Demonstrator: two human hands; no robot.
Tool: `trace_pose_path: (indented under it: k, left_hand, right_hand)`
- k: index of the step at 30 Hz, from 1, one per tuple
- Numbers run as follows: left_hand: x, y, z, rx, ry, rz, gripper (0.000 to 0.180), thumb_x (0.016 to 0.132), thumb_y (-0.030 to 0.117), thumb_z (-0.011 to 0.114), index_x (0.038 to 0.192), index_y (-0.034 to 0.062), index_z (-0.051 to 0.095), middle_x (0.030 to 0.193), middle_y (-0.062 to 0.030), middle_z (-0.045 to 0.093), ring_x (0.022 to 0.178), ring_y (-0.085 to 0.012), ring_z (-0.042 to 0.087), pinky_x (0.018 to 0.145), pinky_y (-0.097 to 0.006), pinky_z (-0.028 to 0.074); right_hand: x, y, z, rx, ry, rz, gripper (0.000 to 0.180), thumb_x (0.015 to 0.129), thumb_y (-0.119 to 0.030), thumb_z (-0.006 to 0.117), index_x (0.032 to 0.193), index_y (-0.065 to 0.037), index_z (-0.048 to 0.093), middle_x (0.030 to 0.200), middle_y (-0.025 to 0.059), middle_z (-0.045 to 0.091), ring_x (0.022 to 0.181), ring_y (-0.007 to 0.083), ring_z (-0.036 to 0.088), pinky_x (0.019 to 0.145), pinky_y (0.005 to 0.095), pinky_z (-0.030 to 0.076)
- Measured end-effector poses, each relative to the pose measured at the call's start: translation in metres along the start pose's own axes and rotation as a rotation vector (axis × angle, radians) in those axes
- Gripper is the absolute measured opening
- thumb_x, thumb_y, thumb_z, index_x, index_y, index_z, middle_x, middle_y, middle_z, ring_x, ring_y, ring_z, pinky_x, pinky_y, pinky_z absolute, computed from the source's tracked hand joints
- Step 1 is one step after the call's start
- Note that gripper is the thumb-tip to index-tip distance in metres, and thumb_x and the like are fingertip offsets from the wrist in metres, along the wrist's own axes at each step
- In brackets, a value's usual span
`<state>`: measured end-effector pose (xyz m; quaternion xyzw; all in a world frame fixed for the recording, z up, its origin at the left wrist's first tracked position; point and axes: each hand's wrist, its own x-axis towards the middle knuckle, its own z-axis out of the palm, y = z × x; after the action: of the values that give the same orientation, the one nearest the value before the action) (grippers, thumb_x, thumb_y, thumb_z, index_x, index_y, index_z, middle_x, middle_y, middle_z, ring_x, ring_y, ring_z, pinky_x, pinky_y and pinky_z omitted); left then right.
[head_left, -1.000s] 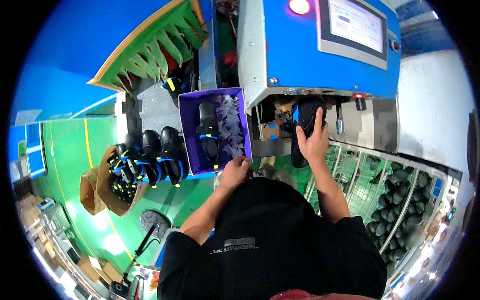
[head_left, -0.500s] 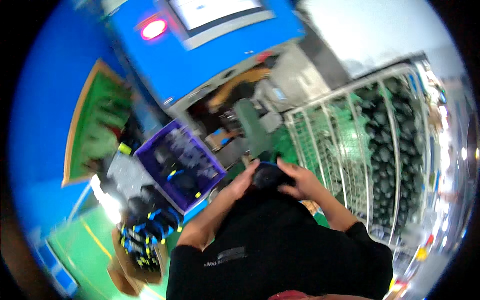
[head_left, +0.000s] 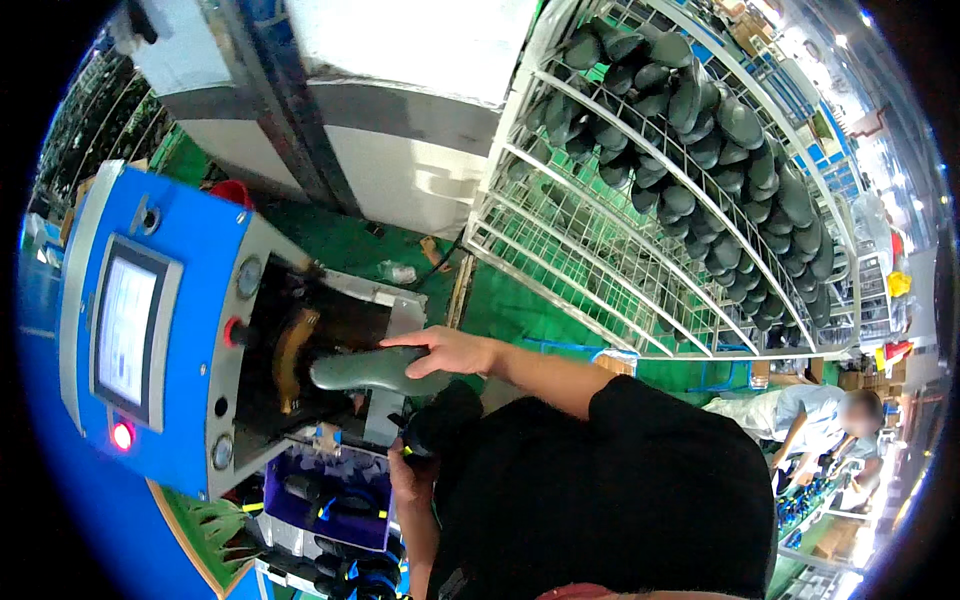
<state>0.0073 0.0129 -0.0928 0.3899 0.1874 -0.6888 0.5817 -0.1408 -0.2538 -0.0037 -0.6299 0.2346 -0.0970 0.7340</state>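
- Right hand: on the near end of the green form, index finger stretched along its far edge, thumb apart from it; cannot tell whether it grips.
- Left hand: clamped on the black shoe, close against the body, just below the form's near end.
- Form lies across the front opening of the blue machine, with no shoe on it.
- Progress (judgement): mid-step. Form bare, shoe in hand; shoe not yet set down or fitted anywhere.
- Purple box, by the machine's lower corner: another shoe inside, pointing toward the right edge; grey scraps along the upper edge.
- Hidden: most of the left fingers, behind the shoe; the shoe's lower part merges with the dark shirt.
- Hard to make out: parts deep in the machine's opening, in shadow.
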Motion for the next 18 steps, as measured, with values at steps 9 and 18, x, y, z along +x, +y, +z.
trace_pose_path:
  k: [9, 18]
  left_hand:
    - [0.033, -0.027, 0.059, 0.312, 0.335, 0.049, 0.048, 0.094, 0.046, 0.067, 0.113, 0.0019, 0.068, 0.100, -0.0105, 0.072, 0.085, -0.0250, 0.070, 0.067, -0.039, 0.058]
    - [0.030, -0.036, 0.116, 0.559, 0.587, -0.035, 0.042, 0.093, 0.040, 0.069, 0.105, 0.0002, 0.067, 0.090, -0.0086, 0.071, 0.074, -0.0217, 0.070, 0.066, -0.034, 0.055]
  right_hand:
    - [-0.138, 0.120, -0.217, -0.616, 0.880, 0.237, 0.071, 0.092, -0.029, 0.072, 0.154, -0.008, 0.044, 0.126, 0.0217, 0.070, 0.105, 0.0317, 0.071, 0.093, 0.0417, 0.055]
    - [-0.058, 0.255, -0.499, -0.939, 1.055, 0.858, 0.066, 0.100, -0.047, 0.059, 0.145, 0.000, 0.050, 0.115, 0.0262, 0.069, 0.099, 0.0405, 0.069, 0.079, 0.0531, 0.055]
